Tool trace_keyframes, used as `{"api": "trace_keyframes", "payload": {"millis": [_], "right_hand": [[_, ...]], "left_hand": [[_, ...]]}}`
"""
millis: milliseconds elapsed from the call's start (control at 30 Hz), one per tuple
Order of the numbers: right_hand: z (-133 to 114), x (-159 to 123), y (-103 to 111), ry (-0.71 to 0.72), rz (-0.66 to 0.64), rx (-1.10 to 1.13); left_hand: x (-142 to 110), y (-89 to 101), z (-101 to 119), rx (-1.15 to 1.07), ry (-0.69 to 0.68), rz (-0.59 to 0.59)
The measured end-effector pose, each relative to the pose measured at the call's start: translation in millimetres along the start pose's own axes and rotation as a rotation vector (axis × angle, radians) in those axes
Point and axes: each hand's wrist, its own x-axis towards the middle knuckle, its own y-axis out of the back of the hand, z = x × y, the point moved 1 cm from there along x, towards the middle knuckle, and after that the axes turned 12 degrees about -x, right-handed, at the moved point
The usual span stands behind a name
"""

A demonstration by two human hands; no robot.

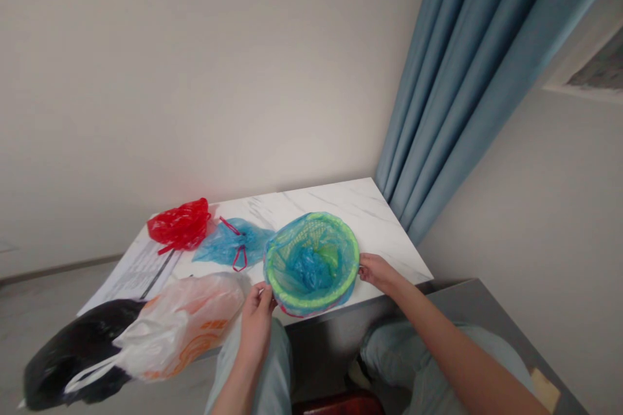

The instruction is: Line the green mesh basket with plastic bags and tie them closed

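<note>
A green mesh waste basket (316,303) stands near the front edge of the table, its opening facing up toward me. A translucent blue garbage bag (310,266) lines it and is folded outward over the rim; its bottom lies crumpled inside. At the near left of the rim, my left hand (257,308) has its fingers closed on the bag's overhanging edge. On the right side, my right hand (378,271) pinches the bag's edge just outside the rim. A red strip shows along the bag's lower front edge.
Left of the basket lie another blue bag (241,243) with red drawstrings and a crumpled red bag (182,224). A white-and-orange plastic bag (195,321) and a black bag (82,343) overhang the table's (341,194) front left. Printed paper (139,272) lies there; a blue curtain (452,78) hangs at right.
</note>
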Motion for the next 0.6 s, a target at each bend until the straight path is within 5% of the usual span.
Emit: {"api": "trace_keyframes", "payload": {"millis": [400, 600], "right_hand": [[-13.4, -2.3, 4.4, 0.198, 0.205, 0.011], [-25.7, -14.2, 1.7, 0.251, 0.023, 0.164]], "left_hand": [[-2.8, 3.8, 2.4, -0.069, -0.047, 0.056], [-8.2, -0.8, 10.1, -0.087, -0.081, 0.012]]}}
